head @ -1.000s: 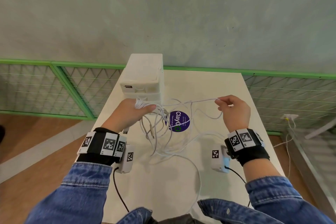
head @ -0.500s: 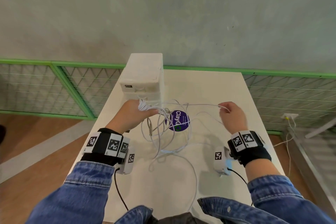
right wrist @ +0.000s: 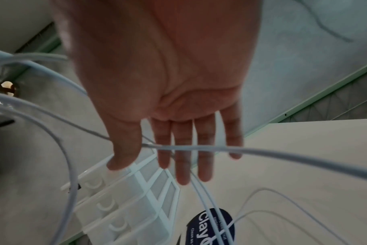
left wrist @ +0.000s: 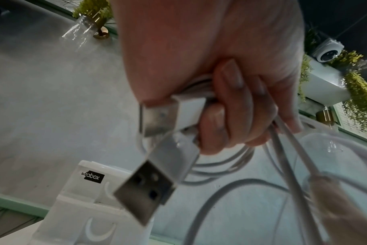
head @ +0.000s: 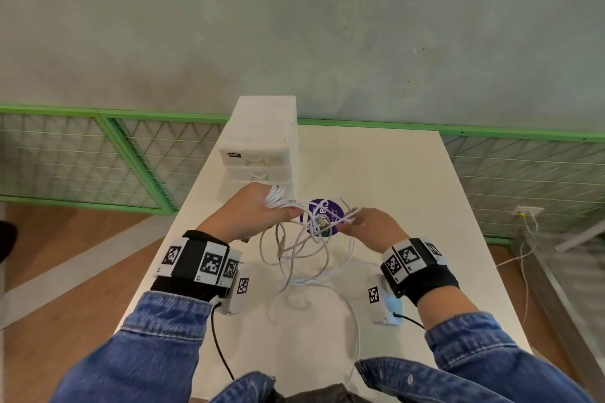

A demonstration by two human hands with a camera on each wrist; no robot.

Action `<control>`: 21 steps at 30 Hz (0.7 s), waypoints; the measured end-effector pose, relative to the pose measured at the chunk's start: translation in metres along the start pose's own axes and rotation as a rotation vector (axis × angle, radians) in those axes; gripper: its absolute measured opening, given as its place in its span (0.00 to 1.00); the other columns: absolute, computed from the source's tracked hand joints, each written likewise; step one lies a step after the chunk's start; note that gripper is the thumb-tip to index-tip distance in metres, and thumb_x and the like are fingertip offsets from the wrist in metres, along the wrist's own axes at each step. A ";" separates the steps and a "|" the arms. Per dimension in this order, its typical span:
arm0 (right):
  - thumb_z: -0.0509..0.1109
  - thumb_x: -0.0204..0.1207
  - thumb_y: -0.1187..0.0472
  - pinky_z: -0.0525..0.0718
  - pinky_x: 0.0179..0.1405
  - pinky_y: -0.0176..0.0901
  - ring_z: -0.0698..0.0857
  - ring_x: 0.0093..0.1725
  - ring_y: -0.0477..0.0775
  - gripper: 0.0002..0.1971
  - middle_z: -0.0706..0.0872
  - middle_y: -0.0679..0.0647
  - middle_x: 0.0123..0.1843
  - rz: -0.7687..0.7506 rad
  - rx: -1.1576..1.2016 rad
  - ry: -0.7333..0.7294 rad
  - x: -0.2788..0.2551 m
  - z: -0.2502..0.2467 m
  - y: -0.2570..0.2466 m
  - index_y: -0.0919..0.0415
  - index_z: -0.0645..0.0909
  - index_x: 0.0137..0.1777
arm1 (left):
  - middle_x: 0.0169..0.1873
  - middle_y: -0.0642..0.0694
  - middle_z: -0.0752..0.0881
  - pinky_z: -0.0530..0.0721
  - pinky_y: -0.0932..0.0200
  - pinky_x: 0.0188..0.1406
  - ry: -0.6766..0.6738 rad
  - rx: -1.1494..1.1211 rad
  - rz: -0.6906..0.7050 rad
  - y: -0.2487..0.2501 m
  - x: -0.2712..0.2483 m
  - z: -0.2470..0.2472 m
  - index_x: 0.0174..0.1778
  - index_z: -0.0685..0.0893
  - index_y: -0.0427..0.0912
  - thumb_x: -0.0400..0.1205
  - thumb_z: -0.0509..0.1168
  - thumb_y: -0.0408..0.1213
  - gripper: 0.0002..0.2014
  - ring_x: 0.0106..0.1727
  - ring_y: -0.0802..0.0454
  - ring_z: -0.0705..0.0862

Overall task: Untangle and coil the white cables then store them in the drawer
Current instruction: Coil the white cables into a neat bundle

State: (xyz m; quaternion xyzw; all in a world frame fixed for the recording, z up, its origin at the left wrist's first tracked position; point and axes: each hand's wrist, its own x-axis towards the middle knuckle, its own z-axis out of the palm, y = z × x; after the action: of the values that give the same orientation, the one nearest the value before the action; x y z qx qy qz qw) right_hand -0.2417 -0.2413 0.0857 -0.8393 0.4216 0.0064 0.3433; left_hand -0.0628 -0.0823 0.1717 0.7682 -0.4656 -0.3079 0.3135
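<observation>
My left hand (head: 258,216) grips a bundle of white cables (head: 304,258) above the table, in front of the white drawer unit (head: 262,154). Two USB plugs (left wrist: 157,119) stick out of the fist in the left wrist view. Tangled loops hang from it down to the tabletop. My right hand (head: 370,226) is close beside the left, at the tangle. Its fingers (right wrist: 182,157) are straight, and one cable strand (right wrist: 283,152) lies across them. The unit's drawers (right wrist: 136,199) are all closed.
The white table (head: 393,180) carries a round purple sticker (head: 330,206) under the cables. One cable trails towards the near edge (head: 355,330). A green mesh fence (head: 98,157) and a grey wall stand behind; wooden floor lies left.
My right hand has moved left, up to the left hand, and its fingers have straightened. The stretched strand has gone slack and the loops have bunched together.
</observation>
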 end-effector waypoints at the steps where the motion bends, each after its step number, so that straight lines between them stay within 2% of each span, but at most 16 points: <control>1: 0.68 0.76 0.47 0.77 0.54 0.44 0.83 0.58 0.52 0.16 0.86 0.52 0.58 -0.053 0.074 0.013 -0.001 0.001 -0.004 0.52 0.83 0.60 | 0.21 0.46 0.71 0.68 0.62 0.17 -0.017 -0.002 -0.004 0.001 0.000 0.002 0.41 0.81 0.30 0.76 0.72 0.48 0.20 0.22 0.49 0.69; 3: 0.68 0.78 0.53 0.79 0.56 0.38 0.84 0.57 0.49 0.14 0.87 0.51 0.59 -0.161 0.216 0.023 -0.002 0.001 -0.012 0.53 0.83 0.62 | 0.22 0.45 0.72 0.66 0.64 0.16 -0.032 0.005 -0.005 0.001 0.001 0.004 0.35 0.80 0.33 0.76 0.72 0.47 0.18 0.22 0.50 0.68; 5: 0.67 0.80 0.60 0.76 0.50 0.21 0.84 0.55 0.45 0.14 0.86 0.50 0.60 -0.267 0.312 0.019 -0.006 0.001 -0.023 0.57 0.82 0.64 | 0.22 0.45 0.73 0.66 0.63 0.18 -0.042 0.029 0.001 0.002 0.003 0.007 0.29 0.78 0.41 0.75 0.73 0.47 0.17 0.22 0.52 0.69; 7: 0.65 0.80 0.65 0.74 0.46 0.16 0.82 0.53 0.43 0.14 0.85 0.47 0.59 -0.341 0.343 0.019 -0.010 0.000 -0.035 0.59 0.82 0.65 | 0.21 0.47 0.74 0.67 0.64 0.18 -0.042 0.043 0.008 0.004 0.006 0.011 0.26 0.76 0.44 0.75 0.73 0.47 0.17 0.20 0.55 0.71; 9: 0.63 0.80 0.69 0.76 0.47 0.17 0.83 0.53 0.44 0.14 0.86 0.48 0.57 -0.366 0.378 0.021 -0.013 0.000 -0.045 0.58 0.83 0.62 | 0.21 0.49 0.73 0.65 0.70 0.13 -0.032 0.055 0.002 0.005 0.007 0.014 0.27 0.76 0.42 0.76 0.73 0.45 0.17 0.15 0.62 0.69; 11: 0.60 0.79 0.73 0.79 0.48 0.23 0.84 0.52 0.46 0.16 0.88 0.52 0.53 -0.375 0.405 0.041 -0.014 -0.003 -0.050 0.60 0.86 0.57 | 0.24 0.44 0.76 0.68 0.69 0.19 -0.022 0.081 -0.013 0.002 0.010 0.015 0.32 0.79 0.35 0.76 0.72 0.46 0.17 0.19 0.62 0.72; 13: 0.57 0.76 0.75 0.82 0.52 0.37 0.85 0.51 0.51 0.16 0.88 0.56 0.49 -0.361 0.380 0.093 -0.016 -0.008 -0.052 0.61 0.87 0.47 | 0.33 0.35 0.83 0.75 0.55 0.31 -0.003 0.128 -0.042 -0.005 0.013 0.016 0.40 0.82 0.30 0.73 0.72 0.48 0.20 0.31 0.49 0.80; 14: 0.57 0.76 0.75 0.82 0.52 0.42 0.85 0.49 0.52 0.17 0.88 0.56 0.46 -0.344 0.378 0.131 -0.016 -0.013 -0.052 0.59 0.85 0.40 | 0.36 0.35 0.85 0.77 0.51 0.34 0.007 0.159 -0.061 -0.010 0.014 0.016 0.42 0.82 0.30 0.71 0.71 0.48 0.21 0.35 0.44 0.82; 15: 0.56 0.75 0.74 0.81 0.48 0.43 0.85 0.45 0.47 0.17 0.87 0.53 0.41 -0.319 0.401 0.176 -0.016 -0.018 -0.050 0.56 0.82 0.35 | 0.36 0.36 0.84 0.77 0.51 0.35 0.017 0.184 -0.079 -0.015 0.015 0.017 0.41 0.82 0.31 0.70 0.71 0.47 0.19 0.36 0.42 0.82; 17: 0.58 0.75 0.71 0.75 0.34 0.35 0.79 0.32 0.34 0.17 0.82 0.47 0.34 -0.285 0.486 0.259 -0.017 -0.030 -0.047 0.55 0.79 0.29 | 0.32 0.41 0.81 0.74 0.54 0.33 0.051 0.213 -0.103 -0.022 0.016 0.018 0.38 0.79 0.32 0.71 0.69 0.44 0.16 0.35 0.44 0.79; 19: 0.61 0.70 0.63 0.69 0.28 0.30 0.75 0.26 0.35 0.12 0.80 0.45 0.30 -0.271 0.564 0.332 -0.018 -0.043 -0.041 0.56 0.79 0.27 | 0.31 0.45 0.78 0.70 0.56 0.31 0.098 0.248 -0.124 -0.029 0.015 0.018 0.32 0.75 0.38 0.72 0.69 0.44 0.14 0.34 0.46 0.77; 21: 0.65 0.70 0.60 0.68 0.29 0.31 0.73 0.27 0.39 0.10 0.81 0.46 0.30 -0.257 0.601 0.399 -0.017 -0.053 -0.032 0.56 0.81 0.28 | 0.31 0.46 0.77 0.70 0.56 0.32 0.138 0.250 -0.157 -0.038 0.014 0.016 0.30 0.72 0.41 0.73 0.69 0.44 0.14 0.35 0.45 0.78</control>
State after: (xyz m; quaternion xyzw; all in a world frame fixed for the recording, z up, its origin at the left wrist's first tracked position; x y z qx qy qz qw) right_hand -0.2448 -0.2472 0.1498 -0.7319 0.3546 -0.3239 0.4833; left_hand -0.0497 -0.0846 0.1308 0.8544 -0.4164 -0.2178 0.2217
